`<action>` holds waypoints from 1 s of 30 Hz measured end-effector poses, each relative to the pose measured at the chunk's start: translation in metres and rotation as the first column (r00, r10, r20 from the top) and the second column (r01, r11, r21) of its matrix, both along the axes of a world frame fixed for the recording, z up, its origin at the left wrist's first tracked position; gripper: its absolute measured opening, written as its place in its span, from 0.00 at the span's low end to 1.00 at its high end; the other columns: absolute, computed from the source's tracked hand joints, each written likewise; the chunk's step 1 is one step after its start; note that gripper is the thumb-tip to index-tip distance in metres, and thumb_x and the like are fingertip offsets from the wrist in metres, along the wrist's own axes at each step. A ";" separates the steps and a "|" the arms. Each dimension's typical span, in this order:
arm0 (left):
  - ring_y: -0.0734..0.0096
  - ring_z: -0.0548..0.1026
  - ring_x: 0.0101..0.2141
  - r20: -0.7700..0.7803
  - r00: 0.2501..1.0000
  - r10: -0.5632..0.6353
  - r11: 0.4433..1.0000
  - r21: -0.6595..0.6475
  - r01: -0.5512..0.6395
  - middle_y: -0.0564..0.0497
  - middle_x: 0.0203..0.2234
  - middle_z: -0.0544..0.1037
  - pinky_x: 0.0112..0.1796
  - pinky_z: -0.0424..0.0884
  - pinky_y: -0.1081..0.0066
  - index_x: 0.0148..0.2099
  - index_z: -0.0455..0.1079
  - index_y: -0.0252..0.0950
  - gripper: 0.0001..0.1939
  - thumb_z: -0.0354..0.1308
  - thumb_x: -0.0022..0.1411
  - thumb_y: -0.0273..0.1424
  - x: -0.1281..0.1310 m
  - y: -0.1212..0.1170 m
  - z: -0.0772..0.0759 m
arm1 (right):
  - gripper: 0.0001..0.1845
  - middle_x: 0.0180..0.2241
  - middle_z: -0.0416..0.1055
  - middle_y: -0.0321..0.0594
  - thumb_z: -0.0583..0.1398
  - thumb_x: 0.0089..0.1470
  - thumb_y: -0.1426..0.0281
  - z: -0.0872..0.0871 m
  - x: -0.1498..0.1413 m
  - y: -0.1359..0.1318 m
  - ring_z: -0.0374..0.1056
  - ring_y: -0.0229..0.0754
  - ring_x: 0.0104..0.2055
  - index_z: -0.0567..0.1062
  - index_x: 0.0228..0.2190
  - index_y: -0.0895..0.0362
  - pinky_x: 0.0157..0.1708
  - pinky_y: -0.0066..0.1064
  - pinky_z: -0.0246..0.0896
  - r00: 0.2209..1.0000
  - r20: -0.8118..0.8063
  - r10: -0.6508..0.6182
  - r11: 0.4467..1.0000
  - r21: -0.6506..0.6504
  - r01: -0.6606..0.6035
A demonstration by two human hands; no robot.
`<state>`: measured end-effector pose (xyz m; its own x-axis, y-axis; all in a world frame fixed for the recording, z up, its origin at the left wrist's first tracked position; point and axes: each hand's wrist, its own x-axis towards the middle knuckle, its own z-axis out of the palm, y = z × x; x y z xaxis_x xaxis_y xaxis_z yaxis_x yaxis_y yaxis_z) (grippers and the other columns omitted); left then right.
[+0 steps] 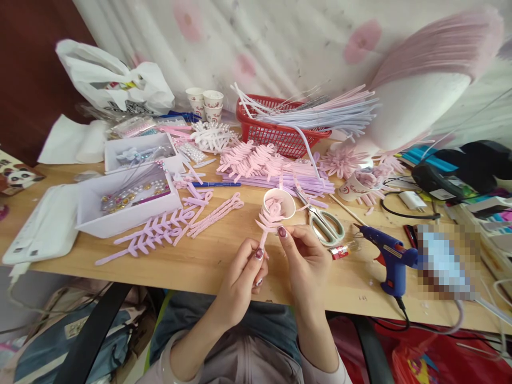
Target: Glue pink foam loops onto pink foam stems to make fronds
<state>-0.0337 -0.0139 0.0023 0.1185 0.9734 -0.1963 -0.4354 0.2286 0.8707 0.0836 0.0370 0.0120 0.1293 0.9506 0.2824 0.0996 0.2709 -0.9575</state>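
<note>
My left hand (pixel 245 269) pinches the lower stem of a pink pipe-cleaner sprig (pixel 269 220), which stands upright with short side leaves and a curled top. My right hand (pixel 306 261) has thumb and forefinger closed at the sprig's right side, seemingly on one of its leaves. Just behind the sprig is a paper cup (pixel 292 201) with pink pipe-cleaner pieces inside, partly hidden by the sprig. Scissors (pixel 324 220) with pale green handles lie right of the cup. Several twisted pink strands (pixel 216 213) and purple leafy sprigs (pixel 154 233) lie to the left.
A blue glue gun (pixel 390 256) stands at the right with its cord over the table edge. Behind are a red basket (pixel 272 136) of pipe cleaners and a heap of pink sprigs (pixel 256 160). White boxes (pixel 128 208) of beads and a white power strip (pixel 44 224) are at the left.
</note>
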 end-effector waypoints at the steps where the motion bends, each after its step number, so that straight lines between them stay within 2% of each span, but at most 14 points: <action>1: 0.79 0.48 0.19 0.001 1.000 0.000 1.000 -0.003 0.000 0.62 0.20 0.57 0.20 0.50 0.80 0.37 0.60 0.39 0.14 0.47 0.72 0.42 0.000 0.000 0.001 | 0.05 0.30 0.74 0.37 0.65 0.56 0.67 0.000 0.000 0.000 0.69 0.40 0.34 0.79 0.30 0.54 0.35 0.32 0.65 1.000 0.009 -0.001 1.000 0.001 0.001; 8: 0.80 0.48 0.18 0.010 1.000 0.004 1.000 -0.009 -0.003 0.62 0.19 0.57 0.20 0.50 0.80 0.36 0.60 0.39 0.15 0.49 0.71 0.44 0.001 0.000 0.002 | 0.04 0.29 0.74 0.36 0.65 0.57 0.68 0.002 0.001 -0.001 0.68 0.39 0.33 0.79 0.29 0.54 0.34 0.31 0.63 0.999 0.039 0.006 1.000 0.014 -0.007; 13: 0.80 0.47 0.18 0.026 0.999 0.020 1.000 -0.016 -0.020 0.62 0.19 0.58 0.19 0.49 0.81 0.36 0.60 0.39 0.15 0.50 0.70 0.44 0.001 0.000 -0.001 | 0.04 0.31 0.74 0.35 0.65 0.57 0.68 0.003 -0.001 -0.002 0.70 0.39 0.35 0.79 0.31 0.53 0.37 0.31 0.65 1.000 0.007 0.009 1.000 0.010 -0.009; 16: 0.80 0.46 0.18 0.057 0.998 0.037 0.999 -0.022 -0.036 0.63 0.18 0.57 0.19 0.48 0.81 0.37 0.60 0.39 0.14 0.50 0.70 0.44 0.002 0.001 -0.002 | 0.06 0.33 0.75 0.37 0.64 0.57 0.65 0.004 -0.001 -0.006 0.70 0.39 0.35 0.79 0.34 0.53 0.36 0.31 0.66 1.000 -0.005 -0.030 0.999 -0.027 0.030; 20: 0.81 0.45 0.17 0.095 0.995 0.043 0.999 -0.021 -0.041 0.63 0.18 0.57 0.18 0.46 0.80 0.36 0.60 0.39 0.15 0.50 0.70 0.44 0.003 0.001 -0.002 | 0.08 0.30 0.74 0.35 0.63 0.58 0.62 0.006 0.002 -0.012 0.68 0.37 0.31 0.78 0.34 0.54 0.32 0.29 0.65 0.996 -0.007 -0.089 0.994 -0.068 0.088; 30: 0.81 0.46 0.17 0.064 0.996 0.054 0.998 -0.037 -0.052 0.63 0.18 0.57 0.18 0.47 0.80 0.36 0.60 0.39 0.16 0.52 0.69 0.45 0.003 0.002 -0.002 | 0.07 0.31 0.74 0.36 0.62 0.60 0.64 0.006 -0.003 -0.006 0.70 0.39 0.34 0.77 0.34 0.54 0.36 0.31 0.65 1.000 0.010 0.015 0.999 -0.050 -0.014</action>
